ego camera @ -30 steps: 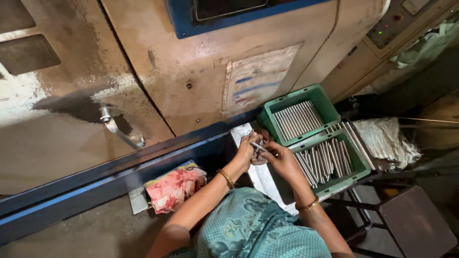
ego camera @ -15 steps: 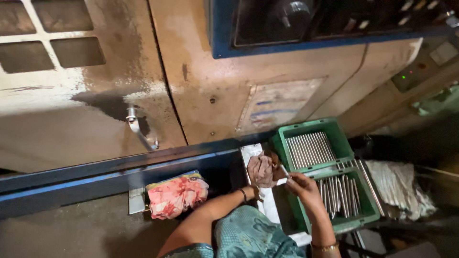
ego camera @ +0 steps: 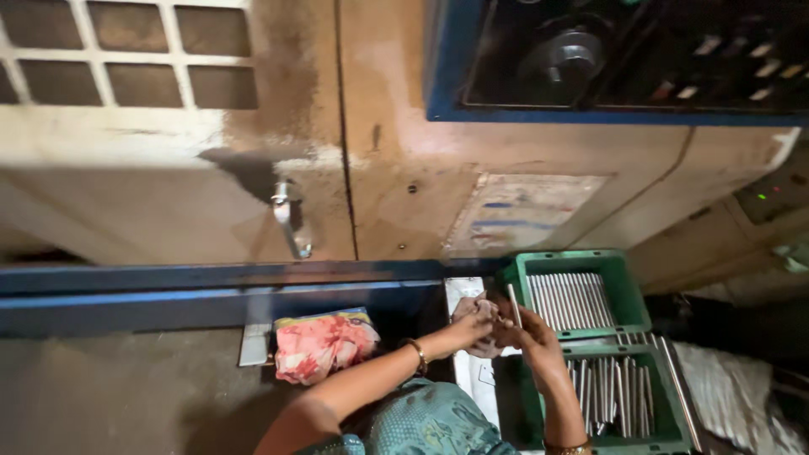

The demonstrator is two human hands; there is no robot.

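Note:
My left hand [ego camera: 474,324] holds a crumpled pinkish-grey cloth [ego camera: 477,335] against a thin metal rod [ego camera: 513,305]. My right hand [ego camera: 529,329] grips that rod, which stands nearly upright between both hands. Just to the right sits a green crate [ego camera: 516,271] in two compartments, each filled with several similar metal rods [ego camera: 573,300] lying side by side. A bangle is on each wrist.
A large beige machine with a metal door handle [ego camera: 291,219] and a blue-framed window [ego camera: 607,59] fills the top. A blue rail [ego camera: 168,295] runs below it. A pink floral cloth bundle [ego camera: 324,344] lies left of my arm. White rags [ego camera: 742,396] lie at the right.
The view has tilted up toward the machine. My hands stay together over the crate's left edge, and the rod now stands more upright between them.

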